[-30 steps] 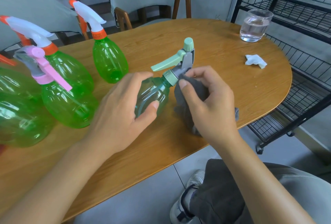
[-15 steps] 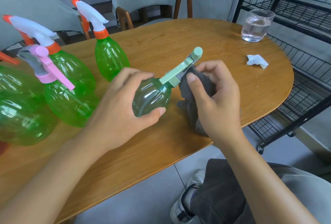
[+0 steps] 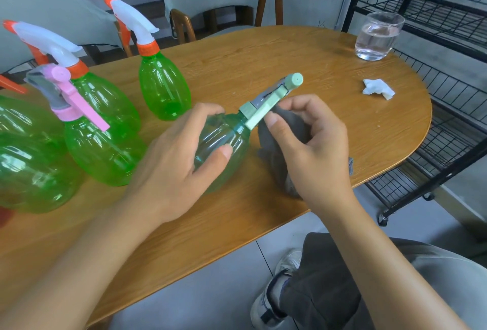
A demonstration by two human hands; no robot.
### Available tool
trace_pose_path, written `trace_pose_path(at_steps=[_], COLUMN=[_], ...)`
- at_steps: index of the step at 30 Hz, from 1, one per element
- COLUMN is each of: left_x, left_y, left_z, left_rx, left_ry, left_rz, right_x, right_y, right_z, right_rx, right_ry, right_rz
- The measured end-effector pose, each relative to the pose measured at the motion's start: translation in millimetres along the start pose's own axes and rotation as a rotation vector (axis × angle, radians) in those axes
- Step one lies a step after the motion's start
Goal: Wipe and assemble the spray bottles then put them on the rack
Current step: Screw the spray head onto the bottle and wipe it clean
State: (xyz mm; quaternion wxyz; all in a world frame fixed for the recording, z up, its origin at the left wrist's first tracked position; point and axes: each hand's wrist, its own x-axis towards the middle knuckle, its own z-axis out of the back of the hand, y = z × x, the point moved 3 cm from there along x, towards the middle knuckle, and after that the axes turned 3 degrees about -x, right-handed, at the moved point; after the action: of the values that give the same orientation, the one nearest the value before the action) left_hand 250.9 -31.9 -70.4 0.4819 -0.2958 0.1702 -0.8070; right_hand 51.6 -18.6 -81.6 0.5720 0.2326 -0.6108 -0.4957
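My left hand (image 3: 181,161) grips the body of a teal-green spray bottle (image 3: 226,137), tilted so its pale green spray head (image 3: 274,95) points up and to the right. My right hand (image 3: 313,145) holds a grey cloth (image 3: 279,142) bunched against the underside of the spray head, thumb pressed near the trigger. Both hands are above the wooden table (image 3: 263,66), close to its front edge. The black wire rack (image 3: 432,13) stands at the right.
Several bright green spray bottles stand at the left: one with a white and orange head (image 3: 160,84), one with a pink head (image 3: 100,145), others behind. A glass of water (image 3: 376,37) and a crumpled white tissue (image 3: 378,88) lie far right. Chairs stand behind the table.
The bottle has been tilted and turned, so its spray head now leans up to the right. My right hand with the cloth has followed along the head.
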Motion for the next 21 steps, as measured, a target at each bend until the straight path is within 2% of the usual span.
trace_pose_path(at_steps=[5, 9, 18, 21], left_x=[2.2, 3.7, 5.2, 5.2], left_y=[-1.5, -0.7, -4.5, -7.5], left_z=[0.5, 1.1, -1.4, -4.3], left_rx=[-0.021, 0.004, -0.064, -0.082], left_ry=[-0.026, -0.021, -0.014, -0.021], left_rz=[0.020, 0.024, -0.009, -0.001], right_x=[-3.2, 0.8, -2.9, -5.9], right_y=[-1.6, -4.4, -5.9, -4.7], right_z=[-8.6, -4.1, 0.3, -1.5], right_rx=[-0.069, -0.060, 0.274, 0.362], right_ry=[0.136, 0.028, -0.226, -0.259], right_rz=[0.001, -0.010, -0.172, -0.188])
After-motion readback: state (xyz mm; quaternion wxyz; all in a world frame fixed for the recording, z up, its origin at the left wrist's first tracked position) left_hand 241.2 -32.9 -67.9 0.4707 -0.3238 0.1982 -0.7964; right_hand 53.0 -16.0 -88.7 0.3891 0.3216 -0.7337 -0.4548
